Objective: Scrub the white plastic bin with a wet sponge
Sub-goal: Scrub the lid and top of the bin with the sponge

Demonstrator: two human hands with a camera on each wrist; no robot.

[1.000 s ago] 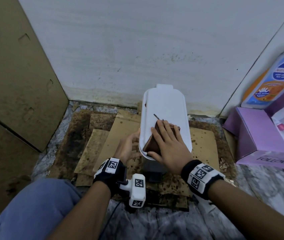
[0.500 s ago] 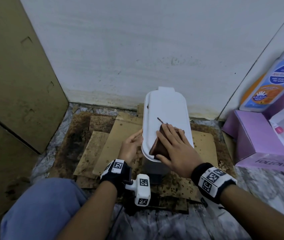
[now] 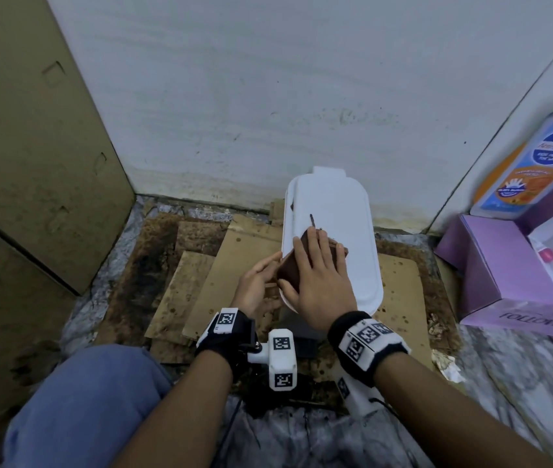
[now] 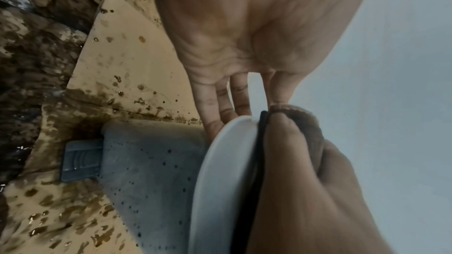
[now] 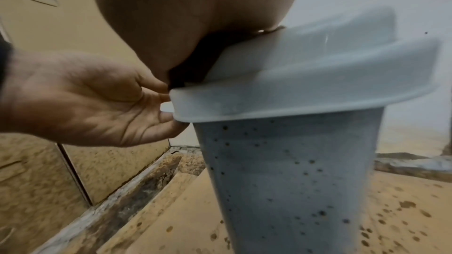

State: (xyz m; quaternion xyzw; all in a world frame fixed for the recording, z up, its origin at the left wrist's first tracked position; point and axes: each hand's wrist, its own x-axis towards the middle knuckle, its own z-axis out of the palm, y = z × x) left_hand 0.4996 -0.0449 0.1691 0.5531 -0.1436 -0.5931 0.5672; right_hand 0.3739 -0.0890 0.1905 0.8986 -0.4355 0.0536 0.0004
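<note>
A white plastic bin with its lid closed stands on wet cardboard against the wall. On the near left part of the lid lies a brown sponge. My right hand lies over the sponge, fingers spread along its top and thumb hooked round its near edge. My left hand pinches the lid's left rim, thumb above and fingers below, as the right wrist view shows for the left hand. The bin's speckled body narrows downward. A dark streak marks the lid beyond the sponge.
Stained cardboard sheets cover the floor around the bin. A tall brown cardboard panel stands at the left. At the right are a purple box and a blue-and-orange bottle. My knee in blue jeans is at the lower left.
My right hand has slid the sponge a little right and back left on the lid. The left hand has stayed on the left rim, its thumb now closer to the sponge.
</note>
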